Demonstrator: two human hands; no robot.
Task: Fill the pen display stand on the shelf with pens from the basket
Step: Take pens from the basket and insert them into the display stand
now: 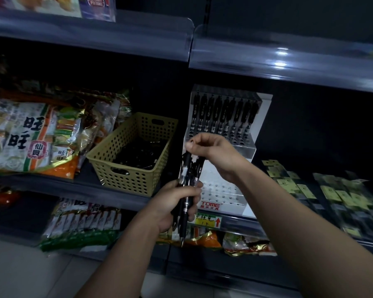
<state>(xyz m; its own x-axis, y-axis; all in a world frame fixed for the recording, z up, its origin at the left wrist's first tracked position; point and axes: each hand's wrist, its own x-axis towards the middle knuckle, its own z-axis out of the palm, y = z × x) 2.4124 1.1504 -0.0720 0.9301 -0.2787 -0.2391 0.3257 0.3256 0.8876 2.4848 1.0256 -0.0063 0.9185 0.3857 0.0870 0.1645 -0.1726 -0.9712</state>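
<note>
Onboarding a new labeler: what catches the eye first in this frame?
Centre frame, the left hand grips a bundle of black pens while the right hand pinches one pen at its top. Behind stands the white display stand, top row filled, front holes empty; the tan basket sits to its left.

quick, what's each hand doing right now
Left hand: grips a bundle of black plastic click pens.
Right hand: pinches the top of one black pen from that bundle.
</note>
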